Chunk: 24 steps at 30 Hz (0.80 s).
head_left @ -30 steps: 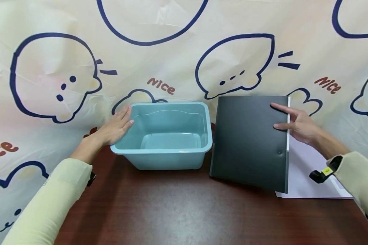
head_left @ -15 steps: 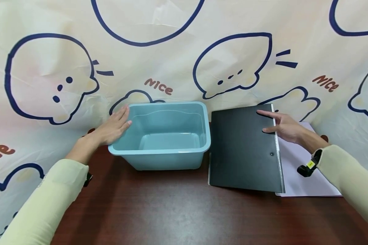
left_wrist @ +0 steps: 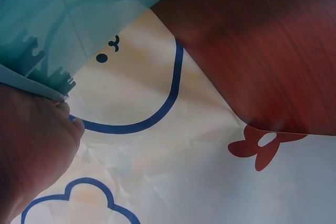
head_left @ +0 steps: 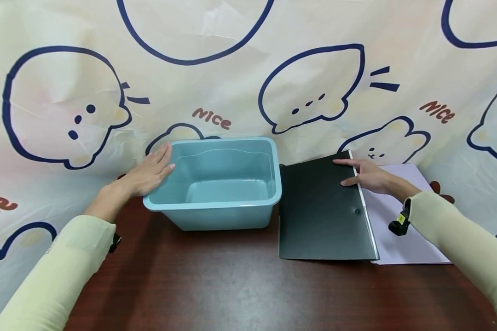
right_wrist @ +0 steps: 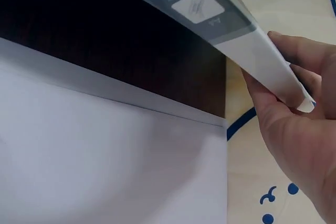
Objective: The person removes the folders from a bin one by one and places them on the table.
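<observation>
A black A4 file folder (head_left: 323,216) leans beside the basin in the head view, its spine edge raised to the right. My right hand (head_left: 368,176) grips that spine near the top, fingers on the dark cover. The right wrist view shows the spine's white label (right_wrist: 198,6) and the right hand (right_wrist: 299,108) with thumb and fingers on either side of the spine. A light blue plastic basin (head_left: 215,217) stands at centre. My left hand (head_left: 147,172) rests flat on its left rim, fingers straight. In the left wrist view the left hand (left_wrist: 37,145) touches the basin's outside rim.
A pale lilac folder or sheet stack (head_left: 401,230) lies right of the black folder, partly under it. The brown wooden table (head_left: 232,285) meets a cartoon-printed cloth (head_left: 232,92) at the back. The basin's inside holds nothing visible.
The black folder has come down and swung left, its top edge sinking toward the table. My right hand went with it. The left hand stays on the basin rim.
</observation>
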Available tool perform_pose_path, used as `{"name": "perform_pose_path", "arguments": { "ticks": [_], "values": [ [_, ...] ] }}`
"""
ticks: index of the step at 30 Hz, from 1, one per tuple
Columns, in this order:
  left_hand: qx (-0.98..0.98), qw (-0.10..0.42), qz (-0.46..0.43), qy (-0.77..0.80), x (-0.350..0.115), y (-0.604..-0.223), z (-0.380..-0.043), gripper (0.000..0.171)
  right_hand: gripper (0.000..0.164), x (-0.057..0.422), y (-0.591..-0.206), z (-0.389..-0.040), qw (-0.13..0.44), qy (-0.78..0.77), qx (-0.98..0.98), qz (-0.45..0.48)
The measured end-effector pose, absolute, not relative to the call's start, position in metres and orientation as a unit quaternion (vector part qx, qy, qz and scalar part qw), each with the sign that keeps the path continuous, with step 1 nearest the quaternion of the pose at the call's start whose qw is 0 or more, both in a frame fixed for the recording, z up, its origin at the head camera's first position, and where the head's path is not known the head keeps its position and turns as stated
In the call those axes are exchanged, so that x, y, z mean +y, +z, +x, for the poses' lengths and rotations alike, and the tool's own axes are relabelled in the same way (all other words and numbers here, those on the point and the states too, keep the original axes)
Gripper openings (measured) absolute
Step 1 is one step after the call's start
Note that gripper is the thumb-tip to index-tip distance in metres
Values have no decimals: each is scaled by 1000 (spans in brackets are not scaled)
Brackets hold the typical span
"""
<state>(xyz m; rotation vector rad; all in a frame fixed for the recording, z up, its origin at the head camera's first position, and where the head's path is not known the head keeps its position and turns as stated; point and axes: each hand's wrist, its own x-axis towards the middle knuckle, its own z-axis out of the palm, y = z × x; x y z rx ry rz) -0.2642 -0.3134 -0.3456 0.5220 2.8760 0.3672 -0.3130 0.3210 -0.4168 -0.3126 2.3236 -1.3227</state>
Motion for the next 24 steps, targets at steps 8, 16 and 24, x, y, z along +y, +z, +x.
{"name": "perform_pose_path", "arguments": {
  "ticks": [8,16,24],
  "values": [
    [972,97,181,117,-316,-347,-264,75,88,311,-431,-316,199,-423,877,-108],
    [972,94,183,111,-321,-346,-263,75,91,298,-442,-311,172,-381,901,-114],
    [972,95,182,110,-323,-345,-263,74,91,295,-451,-306,136,-311,935,-107]
  ]
}}
